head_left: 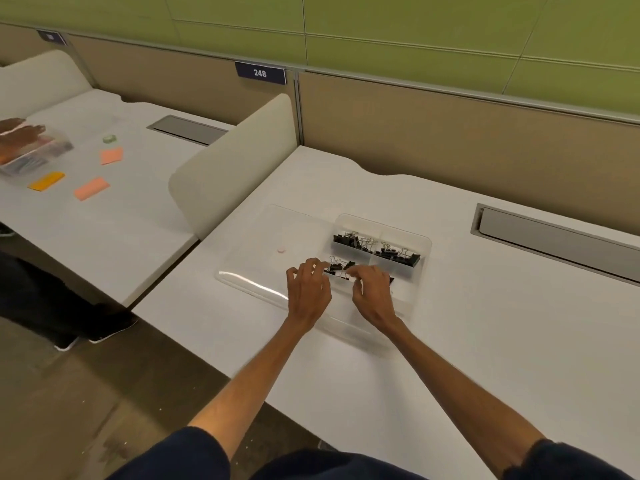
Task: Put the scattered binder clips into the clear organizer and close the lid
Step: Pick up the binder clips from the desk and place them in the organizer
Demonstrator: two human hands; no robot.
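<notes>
A clear organizer (424,242) with several compartments lies on the white desk, its clear lid (263,244) swung open flat to the left. Black binder clips (353,239) fill the far left compartment, and more binder clips (398,255) fill the far right one. Over the near compartments hover my left hand (308,289) and my right hand (372,292), fingers curled down onto a few clips (337,266) between them. Whether either hand actually grips a clip is hidden by the fingers.
A small pink dot (281,250) sits on the lid. A grey cable hatch (554,237) is set in the desk at the right. A beige divider (235,161) separates the neighbouring desk, where another person's hand (17,133), a box and sticky notes (91,188) are.
</notes>
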